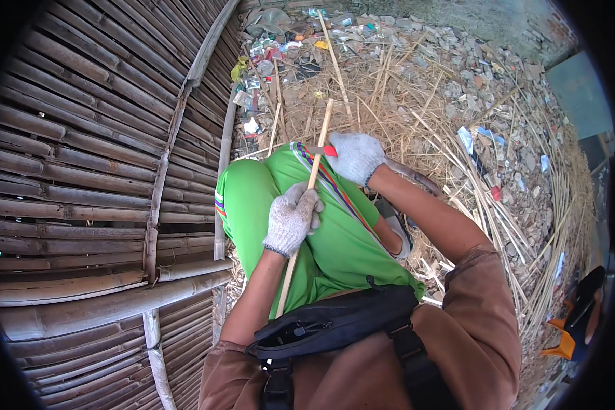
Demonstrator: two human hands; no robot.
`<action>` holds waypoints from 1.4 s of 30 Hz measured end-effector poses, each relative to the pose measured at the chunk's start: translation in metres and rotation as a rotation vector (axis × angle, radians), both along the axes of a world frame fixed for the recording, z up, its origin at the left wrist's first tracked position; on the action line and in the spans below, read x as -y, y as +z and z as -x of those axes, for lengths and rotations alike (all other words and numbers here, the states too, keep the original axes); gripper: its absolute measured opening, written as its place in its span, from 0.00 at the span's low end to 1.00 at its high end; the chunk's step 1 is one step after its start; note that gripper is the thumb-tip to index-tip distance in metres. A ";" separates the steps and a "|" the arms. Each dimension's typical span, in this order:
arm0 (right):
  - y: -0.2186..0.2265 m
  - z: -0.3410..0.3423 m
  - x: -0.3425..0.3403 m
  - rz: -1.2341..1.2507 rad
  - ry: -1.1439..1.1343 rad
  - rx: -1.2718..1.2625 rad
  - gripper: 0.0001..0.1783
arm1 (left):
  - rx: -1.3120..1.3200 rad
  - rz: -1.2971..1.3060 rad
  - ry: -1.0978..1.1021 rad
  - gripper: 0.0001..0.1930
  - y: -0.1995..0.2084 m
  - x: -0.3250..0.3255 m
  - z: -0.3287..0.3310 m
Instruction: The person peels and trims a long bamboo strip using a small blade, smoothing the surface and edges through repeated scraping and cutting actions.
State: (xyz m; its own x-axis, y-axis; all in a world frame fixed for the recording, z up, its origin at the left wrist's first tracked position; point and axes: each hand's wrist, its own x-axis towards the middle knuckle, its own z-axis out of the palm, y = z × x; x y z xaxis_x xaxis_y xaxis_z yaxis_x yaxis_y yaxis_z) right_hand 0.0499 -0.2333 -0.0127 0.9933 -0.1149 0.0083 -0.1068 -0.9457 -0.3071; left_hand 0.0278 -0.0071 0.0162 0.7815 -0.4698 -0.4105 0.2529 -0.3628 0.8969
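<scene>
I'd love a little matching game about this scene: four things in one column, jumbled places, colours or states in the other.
1. Left hand
2. Right hand
3. Bag
4. Slatted wall

A. Black
B. Gripping a red-handled tool
C. Along the picture's left side
D. Closed around a pale strip

Pairs: 1-D, 2-B, 3-A, 4-C.

One head-worn fisheye looks steeply down from close above the wearer's lap (345,256).

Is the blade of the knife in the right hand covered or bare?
Bare, where visible: the dull blade extends beyond the red part at the right hand, across the pale strip.
</scene>
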 end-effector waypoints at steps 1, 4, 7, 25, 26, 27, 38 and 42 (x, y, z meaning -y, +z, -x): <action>0.006 0.000 0.000 0.003 -0.007 -0.026 0.18 | -0.001 0.000 -0.001 0.15 0.000 0.000 0.000; -0.005 -0.011 0.011 0.051 -0.059 0.089 0.16 | 0.018 0.005 0.011 0.15 0.000 0.002 0.001; -0.012 -0.026 0.022 0.055 -0.066 0.150 0.16 | 0.024 0.036 0.028 0.15 -0.004 0.001 0.002; -0.011 -0.055 0.069 -0.053 -0.324 0.104 0.21 | -0.155 0.245 0.125 0.17 -0.004 0.000 -0.006; -0.012 -0.053 0.070 -0.108 -0.387 0.096 0.21 | -0.164 0.248 0.127 0.17 -0.005 0.001 -0.005; -0.015 -0.052 0.070 -0.110 -0.389 0.096 0.21 | -0.204 0.282 0.132 0.17 -0.003 0.001 -0.007; -0.031 -0.011 -0.011 -0.071 0.002 0.207 0.14 | -0.332 0.401 0.193 0.14 -0.005 -0.001 -0.013; -0.024 -0.034 0.011 -0.068 -0.117 0.203 0.18 | -0.353 0.396 0.162 0.14 -0.004 -0.003 -0.012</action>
